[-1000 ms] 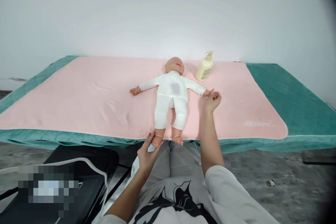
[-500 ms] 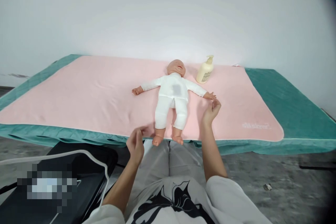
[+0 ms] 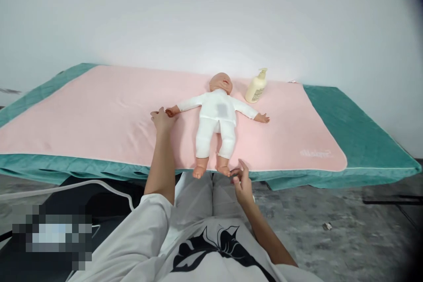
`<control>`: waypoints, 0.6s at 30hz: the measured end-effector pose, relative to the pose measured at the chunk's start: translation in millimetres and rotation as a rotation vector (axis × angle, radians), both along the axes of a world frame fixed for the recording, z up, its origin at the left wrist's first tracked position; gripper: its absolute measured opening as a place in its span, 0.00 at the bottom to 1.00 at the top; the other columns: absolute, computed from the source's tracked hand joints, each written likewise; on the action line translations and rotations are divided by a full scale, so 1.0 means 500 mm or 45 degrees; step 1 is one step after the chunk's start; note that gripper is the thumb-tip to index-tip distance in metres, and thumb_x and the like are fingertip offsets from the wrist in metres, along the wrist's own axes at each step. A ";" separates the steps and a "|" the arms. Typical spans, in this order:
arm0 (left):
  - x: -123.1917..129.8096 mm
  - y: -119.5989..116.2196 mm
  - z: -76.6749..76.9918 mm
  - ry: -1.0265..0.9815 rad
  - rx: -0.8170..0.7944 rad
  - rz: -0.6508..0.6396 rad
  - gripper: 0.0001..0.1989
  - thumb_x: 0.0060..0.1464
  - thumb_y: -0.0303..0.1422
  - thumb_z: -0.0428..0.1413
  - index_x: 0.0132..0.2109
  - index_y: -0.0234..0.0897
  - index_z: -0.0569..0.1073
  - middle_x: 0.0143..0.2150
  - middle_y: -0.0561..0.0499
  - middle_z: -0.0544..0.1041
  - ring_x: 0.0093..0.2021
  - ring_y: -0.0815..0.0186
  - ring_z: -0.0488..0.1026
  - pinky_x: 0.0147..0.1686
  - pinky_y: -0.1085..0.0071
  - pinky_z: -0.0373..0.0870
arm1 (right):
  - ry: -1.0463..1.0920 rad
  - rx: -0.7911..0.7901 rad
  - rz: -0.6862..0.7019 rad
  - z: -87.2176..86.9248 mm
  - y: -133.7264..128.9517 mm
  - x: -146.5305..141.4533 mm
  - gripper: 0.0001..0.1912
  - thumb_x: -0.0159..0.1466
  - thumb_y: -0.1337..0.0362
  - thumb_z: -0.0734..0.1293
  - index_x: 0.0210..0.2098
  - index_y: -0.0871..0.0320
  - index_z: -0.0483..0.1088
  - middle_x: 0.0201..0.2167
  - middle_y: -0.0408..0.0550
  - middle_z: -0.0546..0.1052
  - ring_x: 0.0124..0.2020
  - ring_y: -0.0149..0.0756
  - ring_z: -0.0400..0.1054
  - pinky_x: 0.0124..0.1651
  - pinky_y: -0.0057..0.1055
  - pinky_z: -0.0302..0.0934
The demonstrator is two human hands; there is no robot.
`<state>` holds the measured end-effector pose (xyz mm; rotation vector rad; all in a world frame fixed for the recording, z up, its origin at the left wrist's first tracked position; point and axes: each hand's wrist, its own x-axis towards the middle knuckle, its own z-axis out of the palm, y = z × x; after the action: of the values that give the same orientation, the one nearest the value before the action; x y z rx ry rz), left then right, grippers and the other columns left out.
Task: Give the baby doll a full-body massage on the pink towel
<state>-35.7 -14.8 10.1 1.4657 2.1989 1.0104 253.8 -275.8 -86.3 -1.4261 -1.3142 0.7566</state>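
A baby doll (image 3: 216,110) in a white suit lies on its back, arms stretched out, with its feet at the front edge of the bed. My left hand (image 3: 163,120) is at the doll's hand (image 3: 172,111) on the left side, with fingers bent about it; the grip is partly hidden. Beside the doll's foot (image 3: 224,166) on the right is my right hand (image 3: 243,185), its fingers curved and apart, the tips close to the toes. Whether they touch the toes I cannot tell. A cream pump bottle (image 3: 256,88) stands upright right of the doll's head.
Under the doll a pink mat (image 3: 115,110) covers much of a green-covered bed (image 3: 357,128), which stands against a white wall (image 3: 198,17). At lower left are a black surface (image 3: 109,202) and a white cable (image 3: 99,181). A small scrap (image 3: 327,226) lies on the grey floor.
My left hand has moved up from beside the doll's feet to its hand on the left. My right hand has left the doll's other hand and come down to the foot.
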 end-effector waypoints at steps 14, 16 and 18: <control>-0.006 0.008 -0.026 -0.315 0.165 0.051 0.19 0.45 0.34 0.66 0.46 0.39 0.75 0.40 0.50 0.78 0.38 0.65 0.75 0.43 0.67 0.72 | 0.057 -0.172 -0.203 0.048 0.025 -0.092 0.41 0.61 0.47 0.69 0.65 0.64 0.58 0.52 0.63 0.78 0.50 0.47 0.77 0.49 0.39 0.72; -0.004 0.009 -0.029 -0.371 0.193 0.069 0.19 0.44 0.33 0.67 0.45 0.40 0.75 0.40 0.51 0.79 0.38 0.65 0.76 0.43 0.68 0.72 | 0.060 -0.152 -0.229 0.047 0.020 -0.089 0.39 0.61 0.48 0.69 0.64 0.62 0.60 0.54 0.64 0.77 0.54 0.48 0.74 0.52 0.40 0.71; -0.003 0.009 -0.030 -0.407 0.224 0.076 0.19 0.43 0.32 0.67 0.44 0.40 0.76 0.40 0.51 0.79 0.38 0.65 0.77 0.42 0.68 0.72 | 0.067 -0.143 -0.295 0.048 0.016 -0.084 0.38 0.60 0.48 0.70 0.63 0.62 0.62 0.54 0.64 0.77 0.54 0.48 0.74 0.52 0.41 0.72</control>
<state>-37.1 -10.1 -4.9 1.2111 1.9758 1.3821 211.6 -267.9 -62.4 -1.6051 -1.0583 0.7161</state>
